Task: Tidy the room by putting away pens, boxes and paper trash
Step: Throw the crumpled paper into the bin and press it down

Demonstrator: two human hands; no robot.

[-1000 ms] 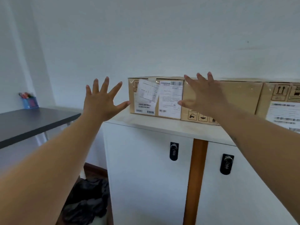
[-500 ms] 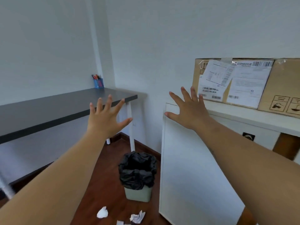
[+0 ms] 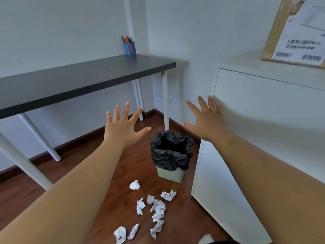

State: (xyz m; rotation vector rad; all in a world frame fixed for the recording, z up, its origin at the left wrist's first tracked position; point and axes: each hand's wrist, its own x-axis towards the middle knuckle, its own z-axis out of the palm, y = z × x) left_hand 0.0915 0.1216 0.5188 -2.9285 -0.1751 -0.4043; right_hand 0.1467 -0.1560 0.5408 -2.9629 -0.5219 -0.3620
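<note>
Head view lower now: paper trash (image 3: 156, 211) newly visible.

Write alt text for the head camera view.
Two empty, open hands, left hand and right hand, reach out above crumpled paper balls on a wooden floor beside a black-lined bin, between a dark desk and a white cabinet.

The cardboard box (image 3: 274, 32) at two o'clock is cut by the top and right edges, its label print blurred. The right hand (image 3: 205, 120) is motion-smeared. A paper scrap (image 3: 205, 240) at six o'clock runs off the bottom edge.
</note>
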